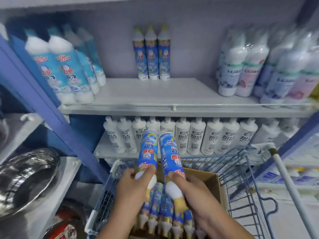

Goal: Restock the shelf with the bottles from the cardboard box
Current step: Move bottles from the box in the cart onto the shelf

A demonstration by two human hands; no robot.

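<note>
Blue-framed shelving fills my view, pale boards on slanted blue uprights. Low in front of me my left hand (133, 185) is wrapped round the neck end of one blue bottle (148, 152), and my right hand (193, 192) is clamped the same way on a second blue bottle (170, 156). Both point base-first up toward the shelves, caps toward me, lying just beside each other above the cardboard box (213, 180). More of the same bottles (165, 219) stand packed upright in that box, white shoulders and gold caps showing between my wrists. The box sits in a blue wire cart (241, 169) whose white handle bar (290, 187) slants down on the right.

On the upper shelf (155, 95), three matching bottles (151, 54) stand touching at the back, with bare board before and beside them. Left of them lean larger white-shouldered cleaner bottles (60, 69) with light blue labels; on the right stand glossy, film-wrapped pale bottles (241, 66), blurred. The lower shelf carries a tight row of white bottles (198, 137) with dark lettering, partly hidden behind the two I hold. A shiny steel bowl (27, 178) lies tilted on the neighbouring rack at far left.
</note>
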